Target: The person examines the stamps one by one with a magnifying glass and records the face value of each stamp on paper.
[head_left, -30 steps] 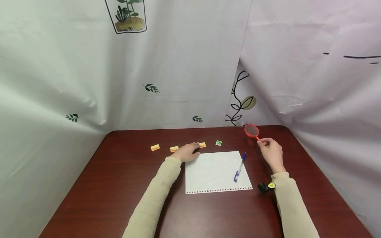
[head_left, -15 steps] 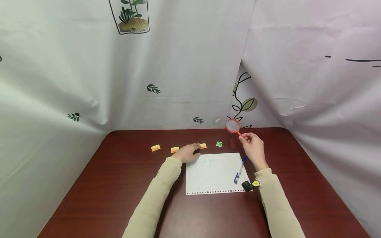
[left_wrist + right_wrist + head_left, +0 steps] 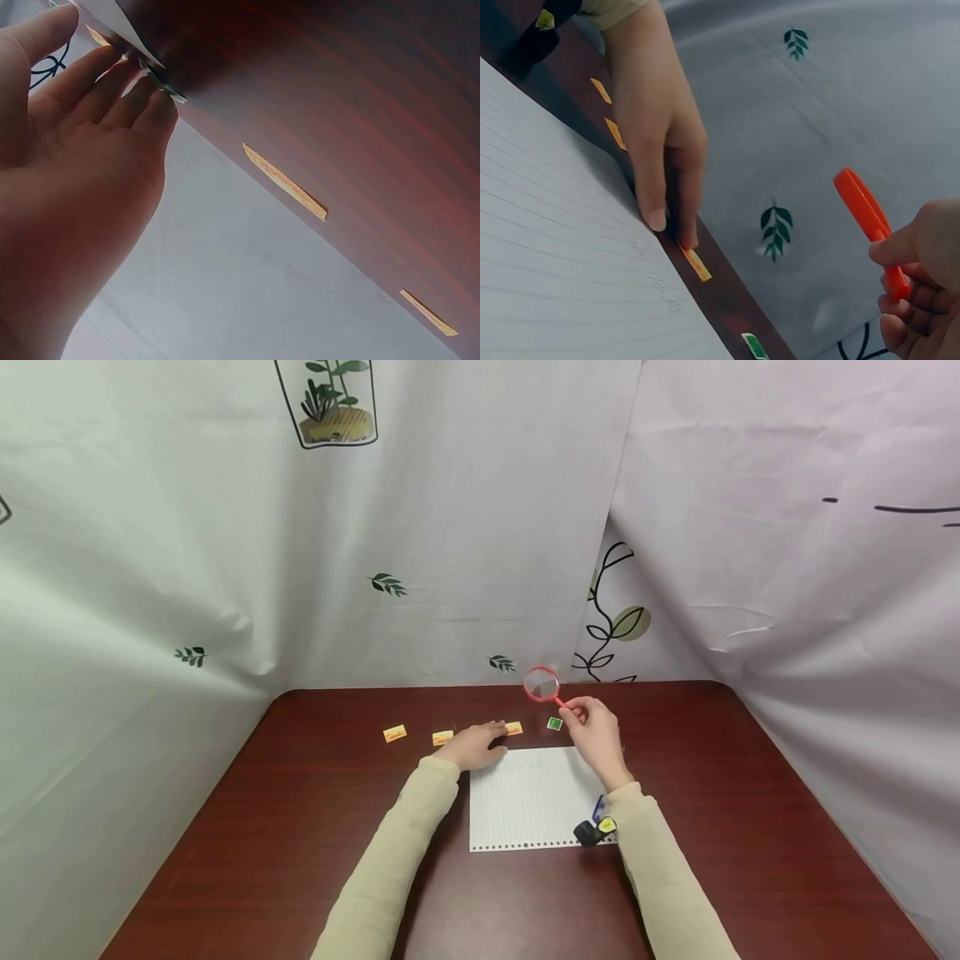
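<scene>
My right hand [image 3: 596, 739] grips the handle of a red magnifying glass [image 3: 542, 684], pinched between thumb and fingers and raised above the table's far edge. Its red frame [image 3: 861, 201] appears nearly edge-on in the right wrist view. My left hand [image 3: 476, 747] rests at the top left corner of a lined sheet of paper [image 3: 517, 802], fingers fairly straight. One fingertip touches a yellow stamp [image 3: 697, 264]. A green stamp [image 3: 555, 723] lies to the right, just below the lens. Two more yellow stamps, the left one [image 3: 394, 732] and the middle one [image 3: 442, 737], lie left of that hand.
A blue pen [image 3: 598, 808] lies on the paper, mostly hidden by my right forearm. Faint writing [image 3: 664, 292] shows near the paper's top edge. A dark red table [image 3: 300, 843] lies underneath. White printed cloth [image 3: 480, 527] hangs behind and at both sides.
My right hand has carried the magnifying glass leftward, from the far right corner to beside the green stamp, its forearm now covering most of the pen. My left hand stays in place.
</scene>
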Action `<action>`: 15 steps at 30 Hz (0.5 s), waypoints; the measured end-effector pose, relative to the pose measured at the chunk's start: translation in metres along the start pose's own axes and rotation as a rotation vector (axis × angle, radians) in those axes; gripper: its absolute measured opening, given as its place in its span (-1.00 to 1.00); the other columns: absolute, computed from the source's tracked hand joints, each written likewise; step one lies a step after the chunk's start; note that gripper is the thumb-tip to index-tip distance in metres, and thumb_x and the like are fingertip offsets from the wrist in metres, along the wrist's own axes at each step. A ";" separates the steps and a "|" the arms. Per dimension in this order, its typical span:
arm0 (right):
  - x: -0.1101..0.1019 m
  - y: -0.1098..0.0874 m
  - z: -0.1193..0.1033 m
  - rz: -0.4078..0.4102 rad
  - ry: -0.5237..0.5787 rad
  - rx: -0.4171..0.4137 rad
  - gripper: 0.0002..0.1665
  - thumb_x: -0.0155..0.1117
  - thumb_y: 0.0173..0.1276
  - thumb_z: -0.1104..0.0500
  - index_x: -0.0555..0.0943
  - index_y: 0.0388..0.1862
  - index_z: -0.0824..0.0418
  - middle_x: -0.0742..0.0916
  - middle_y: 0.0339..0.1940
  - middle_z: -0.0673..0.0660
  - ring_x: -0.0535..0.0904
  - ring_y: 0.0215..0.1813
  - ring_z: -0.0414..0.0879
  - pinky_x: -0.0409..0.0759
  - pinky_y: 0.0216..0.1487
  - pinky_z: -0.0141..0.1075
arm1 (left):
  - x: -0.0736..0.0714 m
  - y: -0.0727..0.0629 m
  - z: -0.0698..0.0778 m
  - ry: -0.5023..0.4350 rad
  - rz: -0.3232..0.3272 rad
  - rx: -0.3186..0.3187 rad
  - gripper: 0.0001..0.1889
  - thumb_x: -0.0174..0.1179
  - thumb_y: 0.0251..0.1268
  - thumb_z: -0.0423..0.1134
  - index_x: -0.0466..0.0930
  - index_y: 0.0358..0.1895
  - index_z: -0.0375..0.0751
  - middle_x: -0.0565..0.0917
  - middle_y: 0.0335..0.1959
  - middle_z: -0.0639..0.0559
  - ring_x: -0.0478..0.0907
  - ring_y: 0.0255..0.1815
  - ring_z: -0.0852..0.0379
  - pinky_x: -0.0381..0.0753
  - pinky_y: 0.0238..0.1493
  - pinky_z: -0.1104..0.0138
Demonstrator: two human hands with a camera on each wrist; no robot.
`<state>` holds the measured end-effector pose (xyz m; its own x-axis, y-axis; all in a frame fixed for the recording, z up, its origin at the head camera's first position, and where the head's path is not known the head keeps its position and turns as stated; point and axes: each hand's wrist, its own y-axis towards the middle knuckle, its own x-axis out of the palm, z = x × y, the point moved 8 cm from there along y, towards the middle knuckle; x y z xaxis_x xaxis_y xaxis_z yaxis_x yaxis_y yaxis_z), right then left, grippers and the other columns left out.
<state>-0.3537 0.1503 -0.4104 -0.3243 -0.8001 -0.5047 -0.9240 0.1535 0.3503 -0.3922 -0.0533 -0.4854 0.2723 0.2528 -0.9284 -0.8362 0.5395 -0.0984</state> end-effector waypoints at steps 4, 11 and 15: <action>0.010 -0.001 0.002 -0.029 -0.005 0.009 -0.82 0.35 0.42 0.20 0.67 -0.16 0.32 0.62 -0.33 0.13 0.49 -0.33 -0.05 0.42 -0.35 -0.30 | -0.001 0.000 0.001 -0.009 -0.008 -0.010 -0.44 0.09 0.56 -0.09 0.32 0.51 -0.21 0.27 0.55 -0.08 0.16 0.57 -0.01 0.24 0.49 0.13; 0.021 -0.002 0.009 -0.073 0.004 0.032 -0.83 0.33 0.42 0.21 0.65 -0.15 0.32 0.61 -0.32 0.14 0.48 -0.32 -0.05 0.42 -0.34 -0.29 | -0.003 0.002 0.002 -0.001 -0.006 -0.012 -0.45 0.09 0.56 -0.09 0.35 0.49 -0.23 0.30 0.53 -0.08 0.17 0.57 0.00 0.23 0.49 0.14; 0.027 -0.005 0.014 -0.101 -0.005 0.043 -0.82 0.34 0.42 0.20 0.65 -0.15 0.33 0.61 -0.32 0.14 0.48 -0.32 -0.04 0.43 -0.33 -0.28 | -0.001 0.002 0.000 0.000 -0.002 -0.015 -0.45 0.09 0.56 -0.08 0.35 0.49 -0.22 0.30 0.53 -0.08 0.17 0.57 0.00 0.23 0.49 0.14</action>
<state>-0.3610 0.1360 -0.4361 -0.2304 -0.8099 -0.5394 -0.9597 0.0975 0.2635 -0.3941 -0.0525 -0.4844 0.2740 0.2517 -0.9282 -0.8425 0.5282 -0.1055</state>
